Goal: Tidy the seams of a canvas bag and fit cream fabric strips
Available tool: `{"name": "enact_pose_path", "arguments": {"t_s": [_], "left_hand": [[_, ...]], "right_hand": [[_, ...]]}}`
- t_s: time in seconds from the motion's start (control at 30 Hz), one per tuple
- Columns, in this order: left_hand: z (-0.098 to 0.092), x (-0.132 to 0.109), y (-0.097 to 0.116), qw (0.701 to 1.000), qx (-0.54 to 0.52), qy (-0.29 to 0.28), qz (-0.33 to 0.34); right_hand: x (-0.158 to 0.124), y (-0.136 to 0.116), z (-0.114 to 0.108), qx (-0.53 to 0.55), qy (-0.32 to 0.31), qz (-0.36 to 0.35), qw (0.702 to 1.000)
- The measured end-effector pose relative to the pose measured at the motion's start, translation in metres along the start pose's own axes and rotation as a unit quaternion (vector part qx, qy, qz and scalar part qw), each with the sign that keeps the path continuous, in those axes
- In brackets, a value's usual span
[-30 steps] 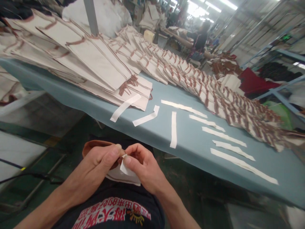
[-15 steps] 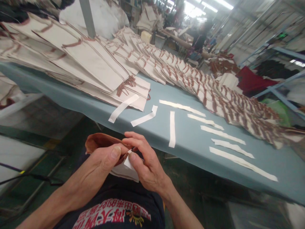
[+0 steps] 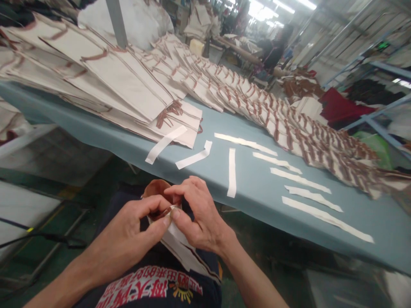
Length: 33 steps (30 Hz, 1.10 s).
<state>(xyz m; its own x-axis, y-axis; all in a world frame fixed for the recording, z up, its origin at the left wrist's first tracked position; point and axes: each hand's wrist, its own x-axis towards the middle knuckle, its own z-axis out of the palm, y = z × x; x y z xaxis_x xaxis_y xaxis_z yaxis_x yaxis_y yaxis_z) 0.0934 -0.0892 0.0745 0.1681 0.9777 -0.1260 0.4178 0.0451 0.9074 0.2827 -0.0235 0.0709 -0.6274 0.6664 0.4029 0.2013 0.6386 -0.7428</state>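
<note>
Close to my body, both hands pinch the edge of a cream fabric piece (image 3: 180, 252) with dark brown trim and a brown upper part (image 3: 154, 188). My left hand (image 3: 131, 224) is closed on it, thumb and forefinger pressed at the rim. Beside it, almost thumb to thumb, my right hand (image 3: 201, 214) grips the same rim with fingers curled over the far side. Something white shows at the thumbs; whether it is a separate strip I cannot tell. The fingers hide much of the edge, and the lower part of the fabric hangs over my dark printed apron.
Ahead stands a blue-grey table (image 3: 257, 184) with several loose white strips (image 3: 231, 173) along its near side. Stacked cream panels with brown trim (image 3: 128, 81) lie at left, and long overlapping rows (image 3: 257, 107) run behind. A person (image 3: 272, 49) is in the background.
The fabric piece has turned and shifted right, with more of its cream side hanging down. My left hand has moved right, its thumb now beside the right thumb.
</note>
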Motion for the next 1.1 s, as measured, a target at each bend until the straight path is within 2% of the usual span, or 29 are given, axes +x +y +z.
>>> {"name": "enact_pose_path", "arguments": {"t_s": [0.2, 0.37, 0.5, 0.63, 0.73, 0.83, 0.93, 1.1], "left_hand": [[0.001, -0.002, 0.001, 0.999, 0.037, 0.026, 0.02], [0.004, -0.008, 0.01, 0.997, 0.046, 0.051, -0.019], [-0.001, -0.007, 0.011, 0.999, 0.023, 0.028, -0.038], [-0.008, -0.006, 0.002, 0.999, -0.016, -0.021, -0.033], [-0.009, -0.007, -0.008, 0.999, -0.038, -0.031, 0.001], [-0.006, -0.008, -0.015, 0.996, 0.0, 0.009, 0.085], [-0.002, -0.008, -0.018, 0.979, 0.059, 0.057, 0.185], [0.0, -0.007, -0.014, 0.961, 0.086, 0.1, 0.243]], "right_hand": [[0.007, -0.002, -0.01, -0.029, -0.04, -0.016, 0.999], [0.007, 0.004, -0.008, 0.042, -0.079, -0.008, 0.996], [0.002, 0.005, -0.005, 0.052, -0.101, 0.009, 0.994], [-0.005, -0.001, -0.007, 0.043, -0.111, 0.031, 0.992], [-0.008, -0.003, -0.01, 0.089, -0.121, 0.056, 0.987], [-0.01, 0.0, -0.013, 0.165, -0.127, 0.085, 0.974], [-0.011, 0.005, -0.015, 0.238, -0.117, 0.121, 0.956], [-0.015, 0.015, -0.013, 0.331, -0.12, 0.174, 0.92]]}}
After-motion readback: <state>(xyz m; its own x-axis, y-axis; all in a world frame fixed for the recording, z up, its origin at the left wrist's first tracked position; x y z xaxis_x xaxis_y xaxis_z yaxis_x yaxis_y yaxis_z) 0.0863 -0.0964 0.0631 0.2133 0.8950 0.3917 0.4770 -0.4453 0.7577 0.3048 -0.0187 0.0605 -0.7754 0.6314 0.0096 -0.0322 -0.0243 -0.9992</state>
